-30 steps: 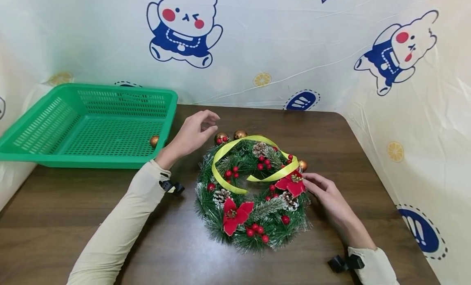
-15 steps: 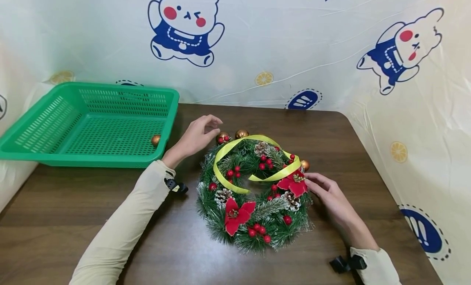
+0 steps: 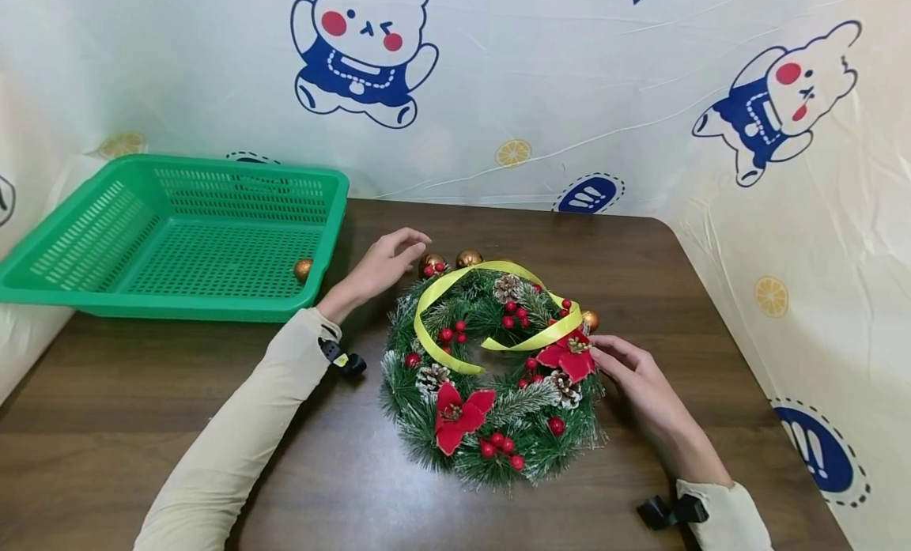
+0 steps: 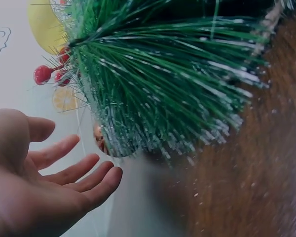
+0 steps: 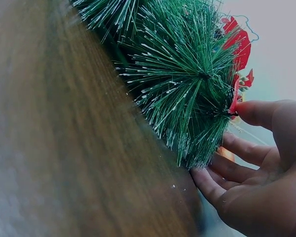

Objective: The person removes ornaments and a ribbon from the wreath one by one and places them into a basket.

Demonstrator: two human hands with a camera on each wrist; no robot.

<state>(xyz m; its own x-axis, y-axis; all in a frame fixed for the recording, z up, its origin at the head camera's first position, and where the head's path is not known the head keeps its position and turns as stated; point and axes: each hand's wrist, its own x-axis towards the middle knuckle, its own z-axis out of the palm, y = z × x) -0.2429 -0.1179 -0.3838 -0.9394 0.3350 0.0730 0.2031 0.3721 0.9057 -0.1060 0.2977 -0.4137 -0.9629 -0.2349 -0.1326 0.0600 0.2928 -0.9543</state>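
Observation:
A green wreath [image 3: 501,472] lies on the table with red poinsettia flowers, berries and frosted pinecones. A yellow ribbon [image 3: 434,353] loops loosely over its upper part. Gold balls [image 3: 469,258] show at its far edge, and another gold ball [image 3: 589,320] at its right. My left hand [image 3: 383,265] hovers at the far left rim, fingers loosely bent and palm empty, close to the wreath and a gold ball in the left wrist view. My right hand [image 3: 636,377] is at the right rim; its thumb touches a red flower [image 5: 241,49], with the fingers relaxed along the needle tips.
A green plastic basket [image 3: 178,306] stands at the back left with one gold ball [image 3: 302,269] inside. A curtain [image 3: 541,77] printed with bears rises behind the brown table [image 3: 342,488] and along its right side.
My left hand has come slightly right and down, closer to the gold ball at the wreath's far left. The right hand stays at the red flower. The whole view has shifted slightly.

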